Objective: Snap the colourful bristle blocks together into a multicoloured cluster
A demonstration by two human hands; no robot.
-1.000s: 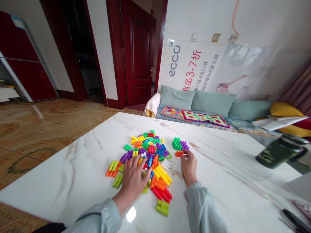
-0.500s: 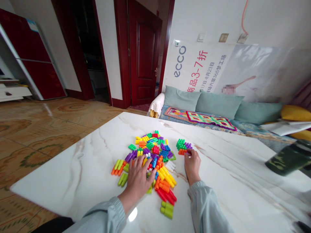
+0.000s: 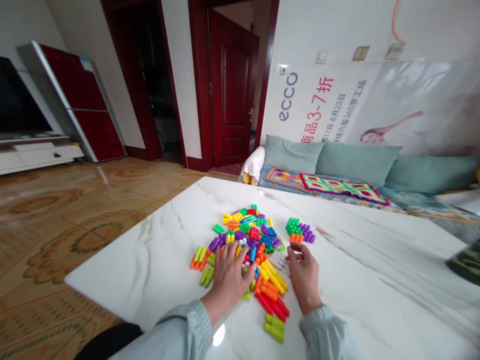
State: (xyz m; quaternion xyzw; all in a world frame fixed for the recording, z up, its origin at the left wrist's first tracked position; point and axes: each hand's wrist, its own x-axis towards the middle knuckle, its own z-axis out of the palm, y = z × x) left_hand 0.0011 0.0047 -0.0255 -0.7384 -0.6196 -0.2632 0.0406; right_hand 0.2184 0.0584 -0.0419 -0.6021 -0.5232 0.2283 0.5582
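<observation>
A pile of colourful plastic building blocks [image 3: 268,240] lies on a white marble-patterned table [image 3: 123,260]. My left hand [image 3: 233,270] rests palm down on the near left part of the pile, fingers spread, covering some blocks. To the pile's right is my right hand [image 3: 304,275], its fingers curled with the tips close together; whatever they may hold is hidden. White blocks [image 3: 280,262] lie right beside those fingertips. Just beyond this hand stands a small separate group: green blocks [image 3: 293,226], purple blocks [image 3: 307,233] and an orange block [image 3: 296,238].
Red blocks [image 3: 273,306] and a lime block [image 3: 274,327] lie at the pile's near edge. A dark camouflage-patterned object [image 3: 467,262] is at the table's right side. Behind the table is a sofa with teal cushions [image 3: 356,161]; a red fridge [image 3: 90,105] stands far left.
My right hand has drawn back from the orange block in the separate group towards the white blocks. My left hand stays on the pile. The view has turned slightly left.
</observation>
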